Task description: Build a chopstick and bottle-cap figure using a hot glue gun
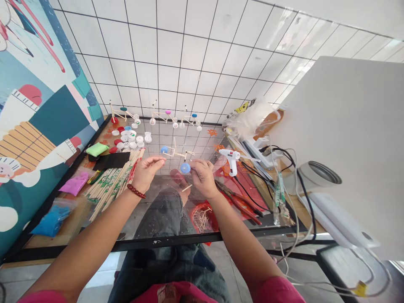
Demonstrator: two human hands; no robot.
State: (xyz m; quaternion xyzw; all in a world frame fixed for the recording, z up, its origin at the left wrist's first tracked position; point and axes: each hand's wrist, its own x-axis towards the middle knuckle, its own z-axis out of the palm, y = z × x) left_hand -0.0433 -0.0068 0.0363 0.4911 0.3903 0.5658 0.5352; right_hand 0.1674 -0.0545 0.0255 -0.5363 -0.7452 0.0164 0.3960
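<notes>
My left hand (147, 170), with a bead bracelet at the wrist, pinches one end of a thin wooden stick (158, 159) above the glass table (151, 242). My right hand (203, 179) is closed on a blue bottle cap (185, 168) and a short stick piece (187, 188). Just beyond both hands stands a small stick bicycle frame (176, 152) with a blue cap wheel (164, 149). Three finished stick bicycles (164, 115) stand along the far tiled wall.
A bundle of wrapped chopsticks (112, 183) lies at the left beside loose white, red and blue caps (131, 136). A white glue gun (232, 159), pliers (243, 202) and cables lie at the right. A red bag of stick bits (203, 216) sits near the front edge.
</notes>
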